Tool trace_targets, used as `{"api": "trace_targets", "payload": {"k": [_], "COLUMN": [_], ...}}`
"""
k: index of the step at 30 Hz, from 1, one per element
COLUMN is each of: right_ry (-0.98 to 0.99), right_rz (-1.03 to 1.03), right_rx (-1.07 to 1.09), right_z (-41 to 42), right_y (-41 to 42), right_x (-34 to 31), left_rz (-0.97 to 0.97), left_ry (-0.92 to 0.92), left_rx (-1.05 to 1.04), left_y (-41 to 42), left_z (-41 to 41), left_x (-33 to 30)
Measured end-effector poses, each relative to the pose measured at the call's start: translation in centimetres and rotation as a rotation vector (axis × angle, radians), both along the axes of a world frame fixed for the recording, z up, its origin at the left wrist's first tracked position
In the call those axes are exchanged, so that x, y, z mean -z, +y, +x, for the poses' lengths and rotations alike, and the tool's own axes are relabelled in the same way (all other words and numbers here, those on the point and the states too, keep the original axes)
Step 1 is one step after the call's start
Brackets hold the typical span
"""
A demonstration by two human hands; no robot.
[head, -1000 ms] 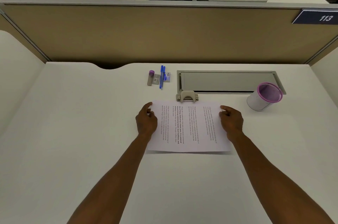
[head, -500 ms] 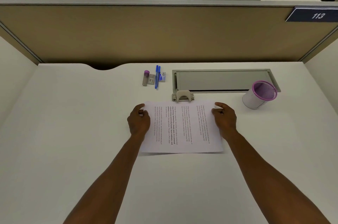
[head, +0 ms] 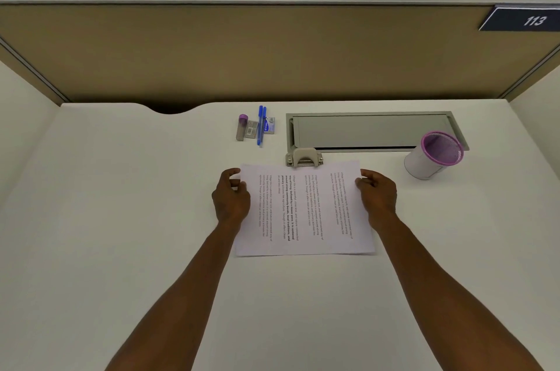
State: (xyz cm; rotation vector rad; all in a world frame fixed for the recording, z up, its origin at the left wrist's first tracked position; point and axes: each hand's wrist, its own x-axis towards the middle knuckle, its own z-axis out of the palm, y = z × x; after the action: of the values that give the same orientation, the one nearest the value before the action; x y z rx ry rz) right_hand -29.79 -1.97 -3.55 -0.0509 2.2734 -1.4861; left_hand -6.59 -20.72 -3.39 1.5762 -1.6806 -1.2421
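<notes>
Two bare hands hold a printed sheet of paper [head: 303,213] at the centre of the frame, where it lies flat on a white desk [head: 121,219]. Its far edge meets a beige hole punch [head: 304,156]. The left hand [head: 231,197] has its fingers curled, pinching the sheet's left edge between thumb and fingertips. The right hand [head: 378,191] grips the right edge the same way. Just above the page, blue pens [head: 260,125] lie beside a purple-capped tube [head: 241,127]. A purple-rimmed mesh pen cup [head: 433,155] stands to the right, touching a grey cable hatch [head: 369,131]. A plate reading 113 [head: 527,20] hangs at upper right.
</notes>
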Motion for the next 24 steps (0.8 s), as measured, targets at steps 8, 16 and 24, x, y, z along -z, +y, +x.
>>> {"api": "trace_targets", "payload": {"k": [8,16,24], "right_ry": [0.026,0.089,0.108], "right_rz": [-0.007,0.057,0.087], "right_rx": [0.017,-0.002,-0.067], "right_z": [-0.1,-0.3,-1.1], "right_y": [0.1,0.6,-0.1], "right_x": [0.2,0.2,0.2], "left_rz": [0.000,-0.012,-0.020], "left_ry": [0.013,-0.023,-0.047], "left_rx": [0.036,0.094,0.115], "left_y": [-0.1,0.2,-0.3], "left_z": [-0.2,0.0,-0.3], "left_x": [-0.1,0.1,-0.3]}}
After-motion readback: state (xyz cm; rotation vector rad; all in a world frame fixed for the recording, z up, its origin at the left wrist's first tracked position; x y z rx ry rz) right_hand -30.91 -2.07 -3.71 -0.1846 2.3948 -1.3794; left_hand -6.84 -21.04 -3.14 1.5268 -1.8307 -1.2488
